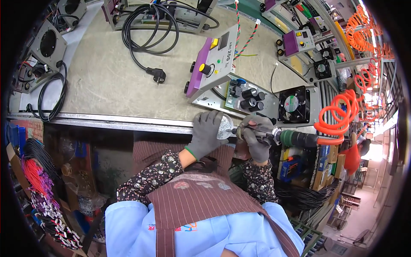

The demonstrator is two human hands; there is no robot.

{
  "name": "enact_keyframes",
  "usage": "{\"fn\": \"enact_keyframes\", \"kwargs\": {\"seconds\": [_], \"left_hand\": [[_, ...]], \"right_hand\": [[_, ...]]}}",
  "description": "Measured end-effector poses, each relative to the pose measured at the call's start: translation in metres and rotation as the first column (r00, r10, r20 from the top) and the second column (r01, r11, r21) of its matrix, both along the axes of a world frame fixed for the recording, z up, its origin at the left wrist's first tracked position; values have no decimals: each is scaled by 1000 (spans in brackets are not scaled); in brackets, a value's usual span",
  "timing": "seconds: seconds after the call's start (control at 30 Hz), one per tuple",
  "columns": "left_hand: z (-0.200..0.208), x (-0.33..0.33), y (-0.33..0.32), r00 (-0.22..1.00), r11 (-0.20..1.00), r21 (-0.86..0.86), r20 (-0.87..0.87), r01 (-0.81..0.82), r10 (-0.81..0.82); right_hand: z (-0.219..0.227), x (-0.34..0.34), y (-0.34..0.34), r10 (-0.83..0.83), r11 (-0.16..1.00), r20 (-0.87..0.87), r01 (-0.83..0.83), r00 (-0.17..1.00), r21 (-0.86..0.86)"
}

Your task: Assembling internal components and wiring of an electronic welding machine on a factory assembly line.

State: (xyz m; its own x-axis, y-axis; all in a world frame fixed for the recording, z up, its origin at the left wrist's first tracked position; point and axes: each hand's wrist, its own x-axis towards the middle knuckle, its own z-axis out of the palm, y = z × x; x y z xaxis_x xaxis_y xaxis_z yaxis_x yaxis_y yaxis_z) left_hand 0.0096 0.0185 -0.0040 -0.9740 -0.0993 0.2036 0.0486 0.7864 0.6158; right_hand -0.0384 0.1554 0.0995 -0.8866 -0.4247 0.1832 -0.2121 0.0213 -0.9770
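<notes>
Both my hands wear grey gloves and meet at the table's front edge. My left hand is closed on the side of a small round dish that looks full of tiny silvery screws. My right hand grips a pneumatic screwdriver with a green band, lying sideways with its tip at the dish. Just beyond stands an opened welding machine with a purple and light-grey front panel, a yellow knob, and a circuit board bearing black capacitors. A black fan is fixed at the machine's right end.
An orange coiled hose runs from the screwdriver to the right. A black power cable with a plug lies on the tabletop. Other machines stand left and far right. Wire bundles hang below left. A person in red is farther right.
</notes>
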Motion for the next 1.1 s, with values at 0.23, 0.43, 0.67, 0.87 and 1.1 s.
{"fn": "enact_keyframes", "kwargs": {"seconds": [0.23,0.43,0.67,0.87,1.1], "left_hand": [[-3,1,1,1000,1000,-14,-1,-9,9],[-3,0,1,1000,1000,-4,-5,-2,2],[-5,-1,1,1000,1000,8,12,0,0],[-6,-1,0,999,1000,6,33,6,-7],[-5,0,0,999,1000,7,35,7,-8]], "right_hand": [[-13,-6,-2,-74,997,10,74,997,-16],[-21,-3,-11,-194,981,-15,194,981,-3],[-19,0,-5,-28,998,-163,38,986,58],[-13,2,-9,-43,999,-65,44,997,21],[-24,2,-8,-62,998,-86,64,994,22]]}}
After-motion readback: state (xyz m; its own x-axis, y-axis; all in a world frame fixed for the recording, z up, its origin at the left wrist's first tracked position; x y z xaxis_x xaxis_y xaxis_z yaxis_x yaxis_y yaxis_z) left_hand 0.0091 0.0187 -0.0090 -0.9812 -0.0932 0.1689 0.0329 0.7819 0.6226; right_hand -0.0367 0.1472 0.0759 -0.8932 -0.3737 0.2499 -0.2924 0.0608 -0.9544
